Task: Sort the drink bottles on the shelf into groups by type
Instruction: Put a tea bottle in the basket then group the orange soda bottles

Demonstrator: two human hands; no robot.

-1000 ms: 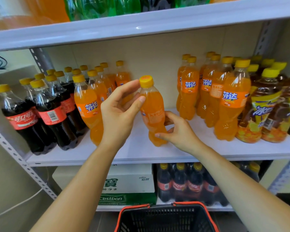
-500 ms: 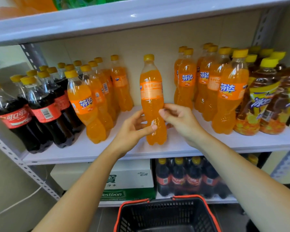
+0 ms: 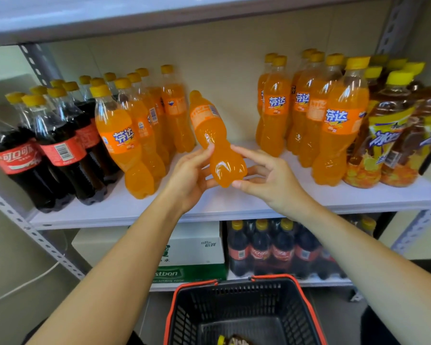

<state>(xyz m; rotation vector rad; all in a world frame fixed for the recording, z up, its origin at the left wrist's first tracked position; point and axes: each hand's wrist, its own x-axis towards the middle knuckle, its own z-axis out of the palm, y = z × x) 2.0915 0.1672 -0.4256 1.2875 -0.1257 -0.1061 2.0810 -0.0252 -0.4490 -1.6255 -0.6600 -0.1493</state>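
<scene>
1. Our left hand (image 3: 192,175) grips the orange bottle (image 3: 217,143) at its narrow waist, thumb and fingers curled round it. Our right hand (image 3: 271,180) cups the base, thumb underneath and fingers laid along the side. We judge that it takes two hands because the bottle is off the shelf (image 3: 234,204) and needs steering.
2. The bottle hangs just above the bare middle of the shelf, tilted, with its cap toward 11 o'clock and its base toward 5 o'clock. That lean suggests it is bound for the left side, though we cannot be sure.
3. At 9 o'clock from it stands the left orange row (image 3: 135,138), upright and running toward the back wall. Farther out at 9 o'clock, the cola bottles (image 3: 60,150) crowd against that row.
4. At 3 o'clock stands the right orange cluster (image 3: 334,120), with the tea bottles (image 3: 388,138) packed just beyond it.
5. One drink sits in two separate groups, so we judge the sorting unfinished. The open gap between them gives room to work.
6. At 6 o'clock, below the shelf, a basket (image 3: 246,307) waits. Something lies in its bottom, cut off by the frame. Behind it, a carton (image 3: 197,247) and a cola pack (image 3: 271,250) sit on the lower level.
</scene>
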